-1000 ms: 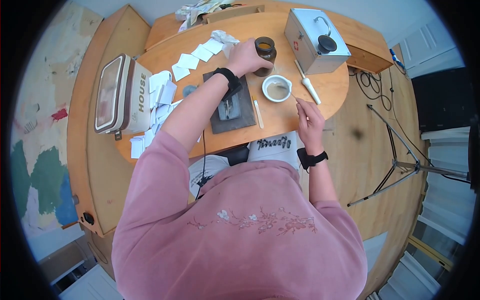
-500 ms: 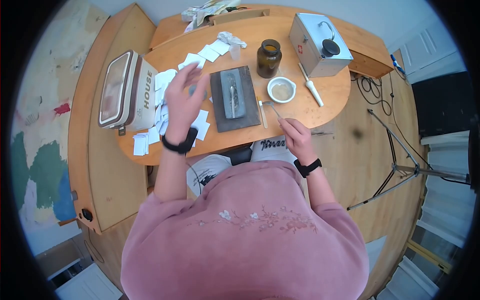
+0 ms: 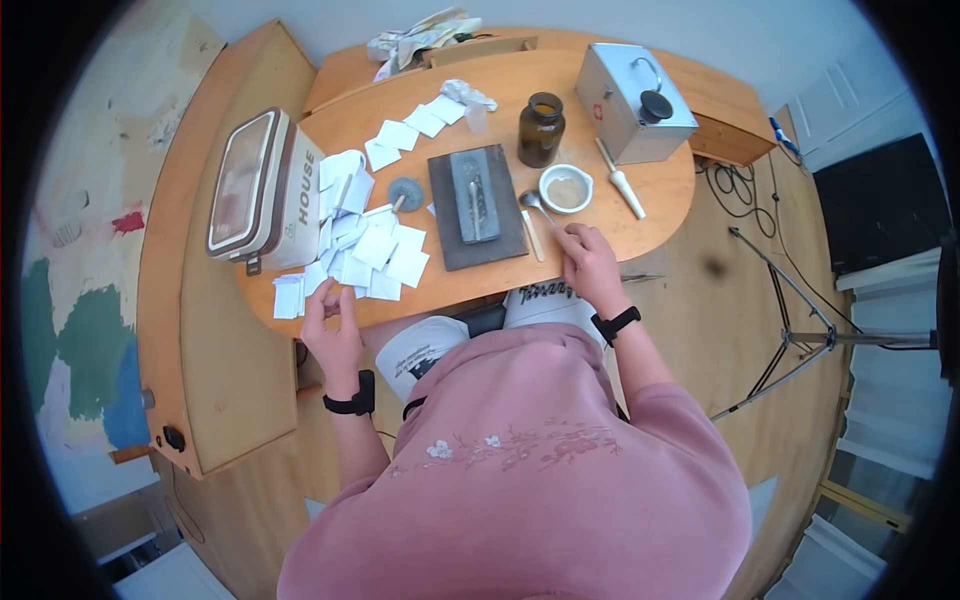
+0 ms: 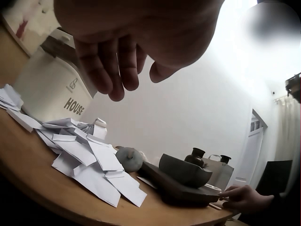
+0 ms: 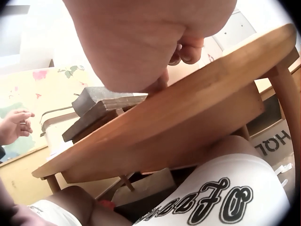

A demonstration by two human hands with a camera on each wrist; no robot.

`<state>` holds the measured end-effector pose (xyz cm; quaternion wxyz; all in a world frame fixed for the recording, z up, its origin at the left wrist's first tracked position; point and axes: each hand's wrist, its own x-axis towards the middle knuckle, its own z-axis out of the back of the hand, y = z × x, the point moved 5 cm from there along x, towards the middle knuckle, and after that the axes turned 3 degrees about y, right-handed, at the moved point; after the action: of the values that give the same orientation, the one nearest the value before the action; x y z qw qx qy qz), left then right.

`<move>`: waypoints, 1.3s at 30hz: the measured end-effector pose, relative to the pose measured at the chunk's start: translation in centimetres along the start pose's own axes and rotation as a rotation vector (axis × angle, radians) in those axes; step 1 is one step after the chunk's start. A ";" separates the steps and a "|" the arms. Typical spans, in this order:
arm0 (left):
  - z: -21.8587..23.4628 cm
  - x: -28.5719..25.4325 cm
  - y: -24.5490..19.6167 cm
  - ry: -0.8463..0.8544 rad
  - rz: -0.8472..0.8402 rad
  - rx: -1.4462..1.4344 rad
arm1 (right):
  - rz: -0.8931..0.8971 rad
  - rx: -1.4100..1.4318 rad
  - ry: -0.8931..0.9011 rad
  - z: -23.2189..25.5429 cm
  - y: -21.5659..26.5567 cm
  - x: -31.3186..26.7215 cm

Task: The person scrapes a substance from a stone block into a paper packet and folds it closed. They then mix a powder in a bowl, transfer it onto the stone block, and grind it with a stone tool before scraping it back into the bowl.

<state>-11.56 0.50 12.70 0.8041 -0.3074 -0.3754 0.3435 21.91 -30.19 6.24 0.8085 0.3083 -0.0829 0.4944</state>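
My right hand (image 3: 590, 265) is at the table's front edge, thumb and fingers pinching the handle end of a metal spoon (image 3: 530, 199). The spoon's bowl lies beside a small flat brush (image 3: 533, 238) with a pale handle. Just beyond is a white lipped bowl (image 3: 566, 189) with greyish-beige contents. My left hand (image 3: 333, 328), holding nothing, hovers near the front left edge with loosely bent fingers, close to a heap of white paper pieces (image 3: 375, 247). Between the hands, a grey stone block (image 3: 466, 220) with a thin pale stick on it sits on a dark board (image 3: 445, 251).
A brown glass jar (image 3: 541, 130) stands uncapped behind the bowl. A silver case (image 3: 630, 105) bears a black round lid (image 3: 655, 107), with a white-handled tool (image 3: 626, 194) nearby. At left are a HOUSE box (image 3: 262, 190) and a grey disc (image 3: 406, 194). A tripod (image 3: 810, 338) stands right.
My left hand has left the brown jar and drawn back to the table's front left. My right hand has moved the spoon out of the white bowl and leftward, down beside the brush.
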 end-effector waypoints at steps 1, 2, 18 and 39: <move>-0.3 0.2 -0.1 0.005 -0.017 -0.003 | 0.013 0.013 -0.007 0.6 0.3 0.2; -0.7 0.4 -0.3 0.010 -0.036 -0.004 | 0.011 0.003 -0.013 1.8 0.4 0.4; -3.3 -0.4 -4.9 0.114 -0.152 -0.131 | -0.357 -0.249 -0.083 16.8 -14.3 19.1; -2.1 -0.7 -3.4 0.108 -0.081 -0.153 | -0.195 0.213 -0.013 8.2 -3.4 24.9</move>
<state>-9.06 -2.56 13.88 0.8106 -0.3707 -0.3688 0.2637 38.60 -17.45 22.28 0.8148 0.4019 -0.0049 0.4177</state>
